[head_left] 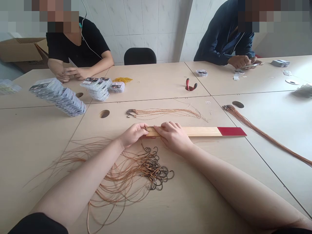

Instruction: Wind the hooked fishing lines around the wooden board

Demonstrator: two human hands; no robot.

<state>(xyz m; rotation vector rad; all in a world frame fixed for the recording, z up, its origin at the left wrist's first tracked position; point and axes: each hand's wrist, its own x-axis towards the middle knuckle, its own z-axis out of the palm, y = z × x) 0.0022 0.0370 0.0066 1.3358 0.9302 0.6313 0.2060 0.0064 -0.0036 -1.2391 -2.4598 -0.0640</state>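
A long wooden stick (202, 131) with a red right end lies flat on the table in front of me. My left hand (133, 134) is closed in a pinch at the stick's left tip, holding a small hook there. My right hand (173, 136) rests on the stick just right of that, fingers curled down over the wood. Below my hands lies a heap of dark fish hooks (154, 169) tied to tangled brown line (107, 175) that spreads to the left.
A tidier bundle of hooks with line (165, 112) lies beyond the stick, another long bundle (263, 135) at the right. Stacks of small packets (60, 96) stand at the left. Two people sit across the table, handling packets. A red-handled tool (188, 85) lies mid-table.
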